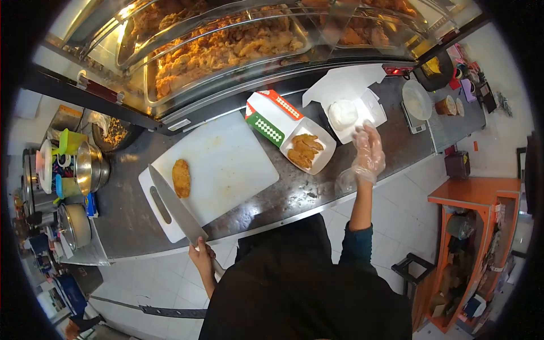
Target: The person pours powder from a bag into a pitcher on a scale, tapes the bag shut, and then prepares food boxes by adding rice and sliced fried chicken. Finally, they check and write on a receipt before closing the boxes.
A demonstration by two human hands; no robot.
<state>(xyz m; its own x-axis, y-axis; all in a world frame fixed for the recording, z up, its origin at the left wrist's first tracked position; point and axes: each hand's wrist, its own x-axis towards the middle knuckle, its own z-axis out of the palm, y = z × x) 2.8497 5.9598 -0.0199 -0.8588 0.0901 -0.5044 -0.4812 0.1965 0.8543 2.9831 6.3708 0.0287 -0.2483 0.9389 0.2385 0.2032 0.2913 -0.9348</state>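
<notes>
My left hand (202,256) is bare and closed round the handle of a large knife (176,202), whose blade lies over the left part of a white cutting board (226,170). Just right of the blade, one browned fried piece (181,178) rests on the board. My right hand (368,148), in a clear plastic glove, is raised at the front of an open white box (373,109) that holds a round white item (343,114). Its fingers look extended, with nothing visible in them. Between board and hand, a red, green and white carton (306,149) holds fried pieces.
A glass display case (226,48) with trays of fried food runs behind the counter. Metal bowls (90,169) stand at the left. At the right are a scale (415,126) with a plastic tub, small cups (446,106) and an orange shelf (476,195).
</notes>
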